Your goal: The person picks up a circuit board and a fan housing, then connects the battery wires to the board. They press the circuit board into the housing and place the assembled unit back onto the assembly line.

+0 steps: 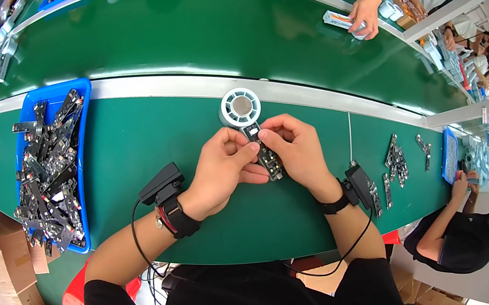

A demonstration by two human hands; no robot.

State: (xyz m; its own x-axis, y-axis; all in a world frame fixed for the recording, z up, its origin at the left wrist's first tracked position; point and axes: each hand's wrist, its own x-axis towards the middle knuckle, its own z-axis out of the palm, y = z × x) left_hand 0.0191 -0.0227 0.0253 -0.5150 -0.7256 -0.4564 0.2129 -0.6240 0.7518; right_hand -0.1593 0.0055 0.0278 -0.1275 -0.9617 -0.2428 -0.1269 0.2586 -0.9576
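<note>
Between my hands is a small handheld fan (240, 108) with a pale blue round head, its handle pointing toward me. A narrow black circuit board (269, 160) lies along the handle, and its near end shows below my fingers. My left hand (227, 162) grips the handle from the left, thumb on the board and fingers curled beneath. From the right, my right hand (295, 147) pinches the board's upper part near the fan head with thumb and forefinger. Both wrists wear black straps with cabled black boxes.
On the left a blue tray (82, 108) is heaped with circuit boards (52, 165). More boards (396, 162) lie on the green table at right. Beyond a pale rail runs a green conveyor (160, 37), where another person's hand (367, 15) holds a white-and-blue item. A co-worker sits at right.
</note>
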